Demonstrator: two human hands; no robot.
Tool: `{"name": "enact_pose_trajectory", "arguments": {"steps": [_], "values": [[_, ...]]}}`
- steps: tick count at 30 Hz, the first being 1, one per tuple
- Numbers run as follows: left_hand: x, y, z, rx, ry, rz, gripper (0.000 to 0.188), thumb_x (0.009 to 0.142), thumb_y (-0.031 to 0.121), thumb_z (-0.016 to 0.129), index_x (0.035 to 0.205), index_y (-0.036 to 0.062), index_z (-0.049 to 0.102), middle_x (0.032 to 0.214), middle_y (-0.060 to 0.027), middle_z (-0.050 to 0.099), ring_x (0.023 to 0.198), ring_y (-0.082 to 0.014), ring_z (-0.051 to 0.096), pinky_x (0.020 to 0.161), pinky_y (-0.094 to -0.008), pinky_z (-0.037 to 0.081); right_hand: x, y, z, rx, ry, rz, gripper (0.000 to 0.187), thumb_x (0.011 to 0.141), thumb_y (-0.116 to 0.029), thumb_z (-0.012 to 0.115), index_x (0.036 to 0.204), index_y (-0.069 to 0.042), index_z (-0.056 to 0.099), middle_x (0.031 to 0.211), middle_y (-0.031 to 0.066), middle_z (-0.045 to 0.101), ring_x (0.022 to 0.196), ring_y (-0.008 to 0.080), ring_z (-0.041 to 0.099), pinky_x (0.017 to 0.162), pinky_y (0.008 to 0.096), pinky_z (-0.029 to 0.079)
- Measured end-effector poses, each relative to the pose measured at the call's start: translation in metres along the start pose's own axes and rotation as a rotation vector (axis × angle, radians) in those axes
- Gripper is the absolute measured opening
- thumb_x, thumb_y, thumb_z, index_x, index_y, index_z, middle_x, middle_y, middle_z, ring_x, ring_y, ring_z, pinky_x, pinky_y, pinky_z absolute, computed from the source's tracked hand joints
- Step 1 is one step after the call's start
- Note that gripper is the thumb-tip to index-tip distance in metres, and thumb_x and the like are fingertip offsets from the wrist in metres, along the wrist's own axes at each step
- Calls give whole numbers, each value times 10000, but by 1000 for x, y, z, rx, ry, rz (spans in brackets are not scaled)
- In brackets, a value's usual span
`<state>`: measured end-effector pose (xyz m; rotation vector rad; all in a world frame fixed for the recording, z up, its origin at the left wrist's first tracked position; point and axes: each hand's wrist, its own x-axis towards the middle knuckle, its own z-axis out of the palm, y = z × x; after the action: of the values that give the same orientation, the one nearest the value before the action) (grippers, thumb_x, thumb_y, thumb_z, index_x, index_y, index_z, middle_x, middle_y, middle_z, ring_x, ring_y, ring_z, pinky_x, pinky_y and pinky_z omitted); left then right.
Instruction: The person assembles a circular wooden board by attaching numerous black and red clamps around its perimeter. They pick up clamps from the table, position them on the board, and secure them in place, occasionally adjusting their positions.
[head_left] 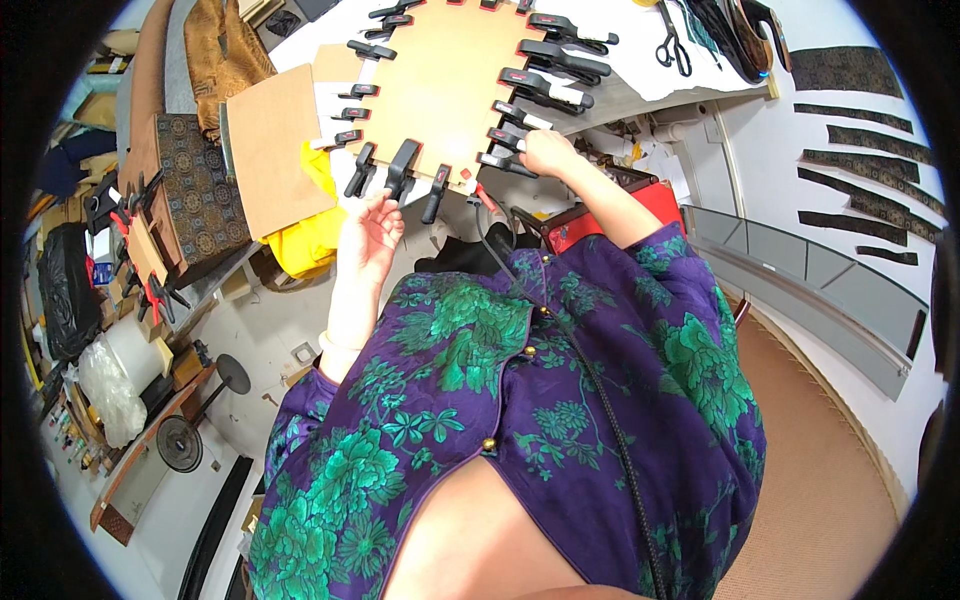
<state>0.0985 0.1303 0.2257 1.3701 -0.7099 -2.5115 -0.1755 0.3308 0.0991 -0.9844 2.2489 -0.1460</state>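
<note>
White desk (635, 75) bears black clamps (402, 165) around a tan board (440, 90), yellow cloth (305, 245) left of it; left hand (372, 228) half-curled nearside, grip unclear, right hand (550, 153) closed on a right-edge clamp.

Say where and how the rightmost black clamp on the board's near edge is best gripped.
Probably by the outer handle of the black clamp, coming from the near side: the handle juts past the edge of the tan board that way, while the head sits over the board. The left hand looks closer than the right hand.
</note>
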Motion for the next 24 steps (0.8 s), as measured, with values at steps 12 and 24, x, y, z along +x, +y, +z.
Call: {"name": "enact_pose_trajectory", "arguments": {"steps": [12,24], "values": [[7,-5,8,37,14,-18,213,941,137,618,1092,-11,641,864,-75,668,768,-173,618,677,-279,525,7,-4,2,57,14,69,350,809,-280,663,1005,3,732,1060,218,715,1042,357,685,920,451,546],[19,-38,-31,-23,98,-129,188,949,122,593,1070,-9,656,914,-104,706,764,-167,659,713,-276,553,-84,8,26,236,-72,191,634,929,-594,562,981,22,705,941,265,715,963,389,697,851,432,556]]}}
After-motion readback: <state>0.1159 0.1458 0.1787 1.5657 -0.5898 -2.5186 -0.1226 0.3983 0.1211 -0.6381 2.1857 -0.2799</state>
